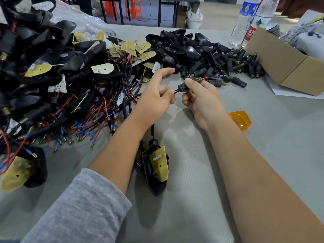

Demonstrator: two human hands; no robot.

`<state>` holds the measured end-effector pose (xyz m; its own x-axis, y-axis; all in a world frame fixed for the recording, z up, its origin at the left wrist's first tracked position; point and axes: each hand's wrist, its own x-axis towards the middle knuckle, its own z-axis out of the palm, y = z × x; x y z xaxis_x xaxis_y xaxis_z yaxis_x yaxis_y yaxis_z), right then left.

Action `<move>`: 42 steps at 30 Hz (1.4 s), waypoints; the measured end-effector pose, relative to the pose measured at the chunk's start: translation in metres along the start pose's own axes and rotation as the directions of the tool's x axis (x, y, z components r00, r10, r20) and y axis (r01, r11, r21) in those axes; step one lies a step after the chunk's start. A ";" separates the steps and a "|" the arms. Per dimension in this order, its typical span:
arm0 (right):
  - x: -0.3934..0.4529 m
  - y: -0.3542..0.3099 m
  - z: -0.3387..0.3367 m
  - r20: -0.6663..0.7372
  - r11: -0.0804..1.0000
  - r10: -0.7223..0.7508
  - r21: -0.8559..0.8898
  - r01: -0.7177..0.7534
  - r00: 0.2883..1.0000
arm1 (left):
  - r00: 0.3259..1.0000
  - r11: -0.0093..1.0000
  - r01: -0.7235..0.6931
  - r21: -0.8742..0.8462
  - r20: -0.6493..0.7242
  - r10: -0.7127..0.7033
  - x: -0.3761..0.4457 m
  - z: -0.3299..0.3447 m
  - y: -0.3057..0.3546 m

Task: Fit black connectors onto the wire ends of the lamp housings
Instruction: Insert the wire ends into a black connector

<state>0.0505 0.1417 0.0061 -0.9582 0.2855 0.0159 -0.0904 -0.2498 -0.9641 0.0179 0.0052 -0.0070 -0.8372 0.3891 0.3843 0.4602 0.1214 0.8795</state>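
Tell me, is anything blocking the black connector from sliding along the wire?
Nothing visible blocks it. The right hand grips the black plastic connector, already threaded on the thin red and black wires. The left hand pinches the black cable just behind it.

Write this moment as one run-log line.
left hand: pinches wire | right hand: grips connector | lamp housing: on table

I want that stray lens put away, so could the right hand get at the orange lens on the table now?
Probably not yet: the right hand grips a black connector. The path to the orange lens beside that forearm looks free.
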 end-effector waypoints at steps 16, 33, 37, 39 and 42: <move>0.001 -0.001 0.000 -0.125 0.988 0.020 0.157 0.000 0.992 | 0.981 0.977 0.194 0.085 -0.014 -0.194 -0.004 -0.004 0.016; 0.002 0.000 -0.001 -0.104 0.994 0.002 0.113 0.009 0.995 | 0.968 0.962 0.218 0.166 0.088 -0.235 -0.004 -0.004 0.018; 0.003 -0.001 -0.003 -0.130 0.982 0.020 0.190 0.005 0.991 | 0.944 0.958 0.271 0.093 0.170 -0.284 -0.004 -0.008 0.020; 0.001 0.000 -0.001 -0.046 0.995 -0.005 0.099 0.009 0.999 | 0.950 0.964 0.240 0.111 0.179 -0.257 -0.004 -0.009 0.021; -0.002 0.002 0.005 0.053 0.998 -0.027 -0.046 0.030 0.998 | 0.954 0.966 0.205 0.155 0.190 -0.233 -0.005 -0.009 0.021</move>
<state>0.0508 0.1357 0.0051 -0.9684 0.2430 0.0560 -0.1060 -0.1980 -0.9745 0.0294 -0.0022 0.0124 -0.8496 0.5162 0.1088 0.3190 0.3384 0.8853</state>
